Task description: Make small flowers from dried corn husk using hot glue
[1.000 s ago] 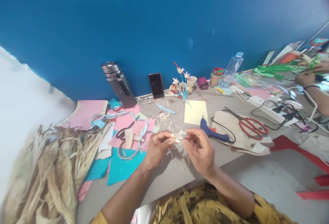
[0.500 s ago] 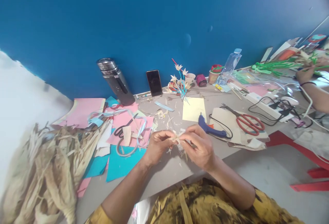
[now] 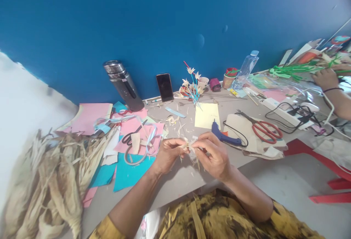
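Note:
Over the table's front part, my left hand (image 3: 169, 155) and my right hand (image 3: 212, 154) meet at a small pale husk flower (image 3: 188, 145). Thumb and fingers of each hand pinch it from either side, covering part of it. Pale scraps lie on the table just below and beyond my fingertips. Farther back stand several finished-looking husk flowers (image 3: 191, 71) on blue stems. A blue glue gun (image 3: 226, 136) lies right of my right hand, beside red-handled scissors (image 3: 265, 131). Dark scissors (image 3: 127, 138) rest on pink paper to the left.
Dried corn husks (image 3: 57, 180) are heaped at the left. A flask (image 3: 124, 87), phone (image 3: 165, 87) and plastic bottle (image 3: 246, 70) stand along the blue wall. A power strip (image 3: 285, 113) with cables lies at right, near another person's hand (image 3: 326, 80) by green stems (image 3: 292, 71).
My hands stay pinched on the husk flower, with only slight finger movement. At the far right, the other person's hand has shifted a little and turned.

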`<state>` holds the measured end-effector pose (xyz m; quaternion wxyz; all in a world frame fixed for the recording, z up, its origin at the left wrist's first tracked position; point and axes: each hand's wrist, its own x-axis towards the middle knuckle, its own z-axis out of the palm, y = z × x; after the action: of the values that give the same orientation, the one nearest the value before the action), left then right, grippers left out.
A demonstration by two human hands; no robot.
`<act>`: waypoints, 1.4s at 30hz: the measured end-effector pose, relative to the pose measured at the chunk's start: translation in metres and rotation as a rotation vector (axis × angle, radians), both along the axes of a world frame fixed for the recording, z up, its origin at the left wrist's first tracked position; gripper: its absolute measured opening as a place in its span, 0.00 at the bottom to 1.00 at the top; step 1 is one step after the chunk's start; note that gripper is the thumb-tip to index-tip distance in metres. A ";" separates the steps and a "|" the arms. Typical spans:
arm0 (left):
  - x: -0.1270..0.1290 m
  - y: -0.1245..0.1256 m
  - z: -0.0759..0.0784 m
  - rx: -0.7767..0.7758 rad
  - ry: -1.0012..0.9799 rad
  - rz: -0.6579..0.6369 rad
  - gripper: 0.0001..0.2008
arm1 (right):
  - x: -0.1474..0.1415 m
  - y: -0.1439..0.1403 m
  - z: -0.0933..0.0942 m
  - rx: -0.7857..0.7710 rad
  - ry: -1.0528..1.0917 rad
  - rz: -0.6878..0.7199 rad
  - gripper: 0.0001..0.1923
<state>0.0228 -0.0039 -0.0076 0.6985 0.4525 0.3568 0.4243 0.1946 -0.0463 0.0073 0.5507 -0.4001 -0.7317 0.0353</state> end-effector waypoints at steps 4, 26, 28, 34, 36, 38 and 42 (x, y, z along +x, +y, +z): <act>-0.001 0.000 0.002 -0.024 0.020 -0.008 0.14 | 0.004 0.001 0.000 -0.015 -0.033 0.015 0.09; -0.001 0.002 -0.005 -0.012 -0.066 0.071 0.11 | 0.006 -0.005 -0.004 -0.015 0.081 0.042 0.10; -0.001 0.003 -0.006 -0.009 -0.079 0.083 0.11 | 0.006 -0.008 -0.005 -0.062 0.150 0.014 0.07; 0.000 0.003 -0.010 0.045 -0.022 0.085 0.07 | 0.005 -0.011 -0.019 -0.680 0.432 0.153 0.09; -0.001 0.003 -0.012 0.055 0.005 0.079 0.07 | 0.005 -0.008 -0.022 -0.840 0.547 0.256 0.13; -0.001 0.003 -0.012 0.058 0.025 0.067 0.08 | 0.004 -0.006 -0.023 -0.882 0.625 0.292 0.16; -0.001 0.003 -0.011 0.074 0.060 0.037 0.08 | 0.004 -0.002 -0.016 -0.828 0.621 0.268 0.15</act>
<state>0.0218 -0.0014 -0.0188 0.6625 0.4837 0.3698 0.4363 0.1991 -0.0480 -0.0084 0.5281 -0.4578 -0.5039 0.5076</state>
